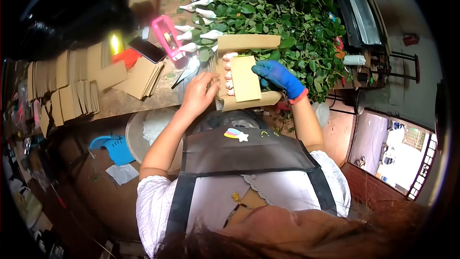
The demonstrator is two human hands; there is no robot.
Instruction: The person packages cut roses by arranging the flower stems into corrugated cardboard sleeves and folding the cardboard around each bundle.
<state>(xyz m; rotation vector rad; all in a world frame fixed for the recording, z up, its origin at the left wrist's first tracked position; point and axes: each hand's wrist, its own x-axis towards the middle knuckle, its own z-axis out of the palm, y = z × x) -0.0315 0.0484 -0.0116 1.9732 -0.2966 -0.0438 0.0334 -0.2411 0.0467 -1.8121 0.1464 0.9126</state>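
A flat rectangle of cardboard (246, 80) lies over a row of pale pink flower buds (228, 74) with leafy stems. My right hand (277, 75), in a blue glove, pinches its right edge. Beneath the buds is a sheet of corrugated cardboard (249, 42), its far and near edges folded up. My bare left hand (200, 92) is at the sheet's left edge, fingers partly stretched and slightly apart, with nothing visible in them. The fingertips touch or nearly touch that edge; I cannot tell which.
Many leafy stems (292, 14) with white-sleeved buds (211, 34) cover the table's far side. To the left are a pink tape dispenser (167, 38), a phone (147, 50), cardboard pieces (141, 77) and upright cardboard stacks (67, 84). A round bin (136, 129) stands below the table edge.
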